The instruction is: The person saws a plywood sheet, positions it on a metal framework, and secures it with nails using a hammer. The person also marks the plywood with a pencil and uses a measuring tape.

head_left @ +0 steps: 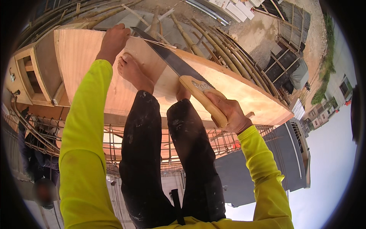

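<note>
My right hand [230, 112] is wrapped round the wooden handle of a handsaw [169, 59]. Its long dark blade slants up and left across the far edge of a plywood sheet [84, 65]. At that edge, left of the blade's tip, my left hand [115, 40] is closed with fingers curled down. A thin wood strip [156, 42] runs from beside this hand, passing the blade; the fingertips are partly hidden, but the strip seems to be in their grip. My bare left foot [133, 70] rests on the sheet between my hands, and the other foot is mostly behind the saw handle.
Bamboo poles [228, 61] lie beyond the sheet. A wooden box frame [34, 76] stands at the left. Below the sheet runs a rebar cage [114, 139], with a drop to lower ground around. Another person [42, 164] is at the lower left.
</note>
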The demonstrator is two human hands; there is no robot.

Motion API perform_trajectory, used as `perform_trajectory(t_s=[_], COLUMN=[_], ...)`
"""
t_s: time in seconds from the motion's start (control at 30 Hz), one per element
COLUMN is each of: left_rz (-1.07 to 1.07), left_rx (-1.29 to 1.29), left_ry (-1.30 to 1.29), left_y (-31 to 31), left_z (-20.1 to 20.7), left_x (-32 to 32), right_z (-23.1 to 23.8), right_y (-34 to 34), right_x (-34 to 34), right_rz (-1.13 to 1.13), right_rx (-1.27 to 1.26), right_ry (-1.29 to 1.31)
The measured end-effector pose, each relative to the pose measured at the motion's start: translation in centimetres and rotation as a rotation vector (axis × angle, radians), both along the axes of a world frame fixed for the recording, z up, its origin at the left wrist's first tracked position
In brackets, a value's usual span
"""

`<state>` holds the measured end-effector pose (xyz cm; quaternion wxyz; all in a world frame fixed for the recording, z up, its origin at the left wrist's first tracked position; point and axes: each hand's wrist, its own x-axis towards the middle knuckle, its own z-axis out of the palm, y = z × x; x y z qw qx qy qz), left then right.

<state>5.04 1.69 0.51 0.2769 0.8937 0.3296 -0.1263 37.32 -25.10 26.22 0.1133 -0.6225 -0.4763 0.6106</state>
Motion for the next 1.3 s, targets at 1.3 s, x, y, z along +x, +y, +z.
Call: perform_trajectory(t_s=[1.3], left_rz=[0.066], left_rx=[-0.02], left_ry=[-0.089], left_y=[-0.1], left_z=[0.2], left_x=[-0.4], right_z=[0.6], right_y=[-6.3], right_x=[1.5], right_rz=[-0.18], right_rx=[0.078], right_ry=[-0.076])
